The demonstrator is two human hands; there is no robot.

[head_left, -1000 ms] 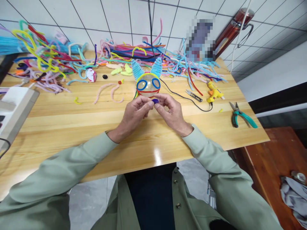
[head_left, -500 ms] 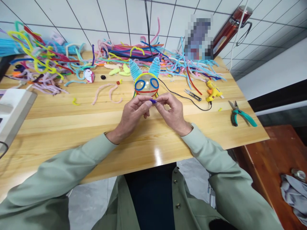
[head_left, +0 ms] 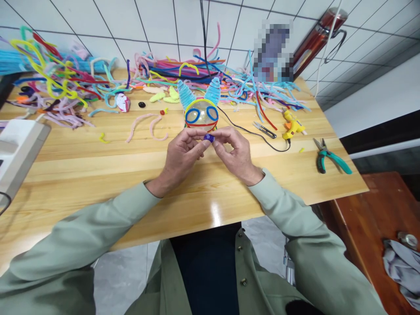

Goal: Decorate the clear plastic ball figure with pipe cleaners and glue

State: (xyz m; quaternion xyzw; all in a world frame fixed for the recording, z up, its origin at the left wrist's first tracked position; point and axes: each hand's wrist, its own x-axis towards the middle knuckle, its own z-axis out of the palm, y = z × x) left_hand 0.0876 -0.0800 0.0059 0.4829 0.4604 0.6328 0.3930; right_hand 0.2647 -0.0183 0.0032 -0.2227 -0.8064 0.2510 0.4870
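My left hand (head_left: 182, 155) and my right hand (head_left: 233, 154) meet over the middle of the wooden table (head_left: 98, 162). Both pinch a small dark blue coiled pipe cleaner piece (head_left: 209, 138) between thumb and fingertips. Just behind my hands stands a clear ball figure (head_left: 201, 113) with blue pipe cleaner rings, a red band and two light blue spiral horns. My forearms in light green sleeves rest toward the table's near edge.
Heaps of coloured pipe cleaners (head_left: 62, 83) cover the table's far side. To the right lie small snips (head_left: 264, 130), a yellow glue gun (head_left: 292, 125) with a black cord, and teal-handled pliers (head_left: 330, 158). A white box (head_left: 16, 148) sits at the left edge.
My hands have kept turning the small blue piece between the fingertips; it now shows as a rounder coil. The view has shifted slightly.
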